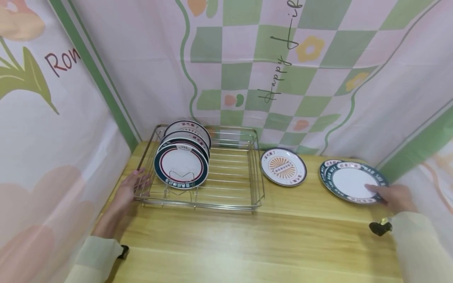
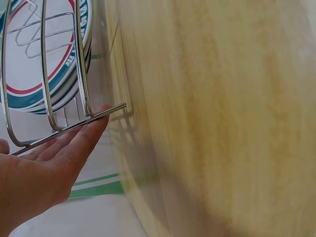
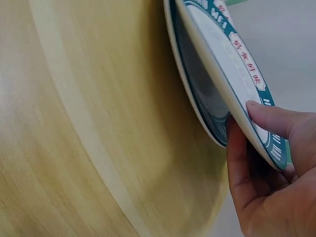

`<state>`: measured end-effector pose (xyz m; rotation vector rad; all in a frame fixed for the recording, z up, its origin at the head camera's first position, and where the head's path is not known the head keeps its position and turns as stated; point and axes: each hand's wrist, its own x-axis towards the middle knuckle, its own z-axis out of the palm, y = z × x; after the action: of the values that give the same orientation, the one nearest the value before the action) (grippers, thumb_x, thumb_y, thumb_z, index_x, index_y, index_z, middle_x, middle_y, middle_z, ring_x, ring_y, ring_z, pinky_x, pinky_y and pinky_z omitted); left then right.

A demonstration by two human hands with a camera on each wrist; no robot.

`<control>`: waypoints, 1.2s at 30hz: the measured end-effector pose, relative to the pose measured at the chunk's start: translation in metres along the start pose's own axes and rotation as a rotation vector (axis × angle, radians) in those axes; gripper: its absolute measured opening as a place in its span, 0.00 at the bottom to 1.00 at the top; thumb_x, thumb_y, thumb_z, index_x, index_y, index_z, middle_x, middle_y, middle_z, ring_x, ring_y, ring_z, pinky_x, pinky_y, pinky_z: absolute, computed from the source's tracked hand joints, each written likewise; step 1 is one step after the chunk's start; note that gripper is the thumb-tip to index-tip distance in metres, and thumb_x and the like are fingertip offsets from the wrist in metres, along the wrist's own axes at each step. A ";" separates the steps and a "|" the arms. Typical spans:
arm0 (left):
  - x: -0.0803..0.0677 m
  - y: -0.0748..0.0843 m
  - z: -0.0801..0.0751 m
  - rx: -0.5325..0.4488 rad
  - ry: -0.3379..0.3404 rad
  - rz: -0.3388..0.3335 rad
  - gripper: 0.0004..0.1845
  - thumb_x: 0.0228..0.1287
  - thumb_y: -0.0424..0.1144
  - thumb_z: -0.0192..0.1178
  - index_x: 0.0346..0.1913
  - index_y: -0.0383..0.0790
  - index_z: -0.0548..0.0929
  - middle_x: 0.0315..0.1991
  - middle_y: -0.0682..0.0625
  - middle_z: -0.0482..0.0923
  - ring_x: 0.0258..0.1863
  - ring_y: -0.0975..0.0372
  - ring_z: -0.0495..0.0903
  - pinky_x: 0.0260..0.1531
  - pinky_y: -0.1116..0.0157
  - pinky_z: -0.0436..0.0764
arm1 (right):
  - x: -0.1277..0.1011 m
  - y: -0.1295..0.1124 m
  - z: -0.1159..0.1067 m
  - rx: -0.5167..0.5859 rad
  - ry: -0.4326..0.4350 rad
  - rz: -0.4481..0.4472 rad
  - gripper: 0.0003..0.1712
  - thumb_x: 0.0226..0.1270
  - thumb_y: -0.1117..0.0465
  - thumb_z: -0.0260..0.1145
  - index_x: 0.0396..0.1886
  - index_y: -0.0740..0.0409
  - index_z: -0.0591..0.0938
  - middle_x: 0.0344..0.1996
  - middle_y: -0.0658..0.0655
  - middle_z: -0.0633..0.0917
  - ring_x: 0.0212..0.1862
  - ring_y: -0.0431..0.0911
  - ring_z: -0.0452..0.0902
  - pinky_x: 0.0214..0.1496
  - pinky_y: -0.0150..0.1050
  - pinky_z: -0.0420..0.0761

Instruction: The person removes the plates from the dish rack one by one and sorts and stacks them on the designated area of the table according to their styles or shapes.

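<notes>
My left hand (image 1: 136, 179) rests with straight fingers against the front left corner of a wire dish rack (image 1: 230, 201). In the left wrist view the fingers (image 2: 74, 143) lie along the rack's lower wire (image 2: 49, 59). Three round plates (image 1: 181, 165) with dark teal rims stand upright in the rack's left part. At the right, my right hand (image 1: 380, 193) pinches the near rim of a teal-rimmed plate (image 1: 350, 181). It lies on a second plate (image 1: 327, 164). The right wrist view shows the thumb (image 3: 266, 118) on top of the upper plate (image 3: 222, 49), whose near rim is raised off the lower plate (image 3: 197, 98).
A plate with an orange sunburst (image 1: 283, 167) lies flat on the wooden table (image 1: 247, 243) between rack and stack. Patterned cloth walls close in the back and both sides. The right part of the rack holds nothing.
</notes>
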<state>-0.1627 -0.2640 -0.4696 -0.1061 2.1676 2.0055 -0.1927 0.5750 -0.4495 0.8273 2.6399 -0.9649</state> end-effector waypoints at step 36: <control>-0.003 0.001 0.002 0.007 -0.001 -0.019 0.37 0.88 0.55 0.23 0.85 0.33 0.43 0.82 0.26 0.50 0.79 0.35 0.57 0.63 0.56 0.84 | 0.000 0.001 0.028 -0.287 0.033 -0.126 0.63 0.72 0.23 0.57 0.52 0.91 0.71 0.50 0.89 0.77 0.47 0.76 0.79 0.44 0.64 0.84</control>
<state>-0.1602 -0.2625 -0.4682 -0.1233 2.1646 1.9874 -0.1916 0.5573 -0.4713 0.6213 2.7960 -0.5807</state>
